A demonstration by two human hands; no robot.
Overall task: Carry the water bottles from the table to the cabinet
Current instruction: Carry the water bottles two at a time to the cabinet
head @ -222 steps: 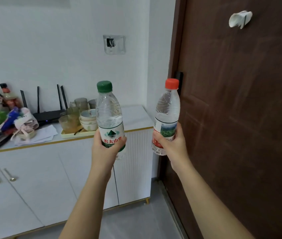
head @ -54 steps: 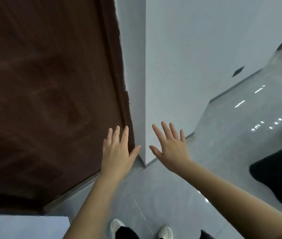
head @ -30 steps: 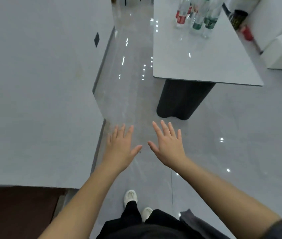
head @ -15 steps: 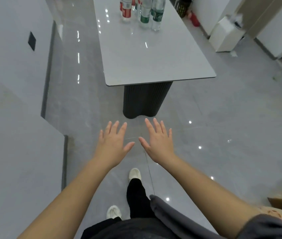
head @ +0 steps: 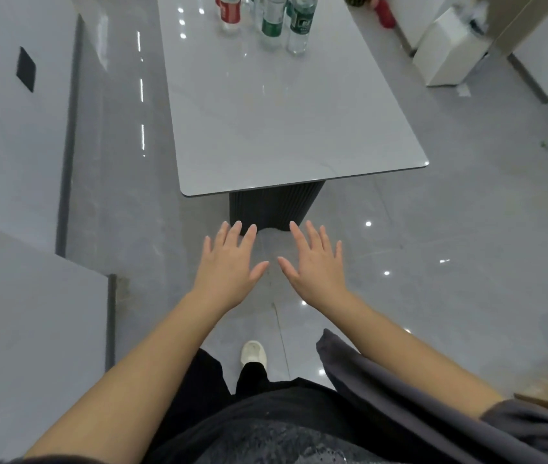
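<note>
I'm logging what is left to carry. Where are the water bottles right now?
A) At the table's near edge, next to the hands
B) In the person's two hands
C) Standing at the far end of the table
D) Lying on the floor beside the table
C: the water bottles stand upright at the far end of the table, and the left hand and right hand are spread and hold nothing.

Left hand (head: 229,266) and right hand (head: 316,266) no longer gripping anything, fingers now spread, view turned from cabinet and door, surface (head: 282,122) drawn nearer to both hands, water bottles (head: 272,25) at surface's far end closer.
</note>
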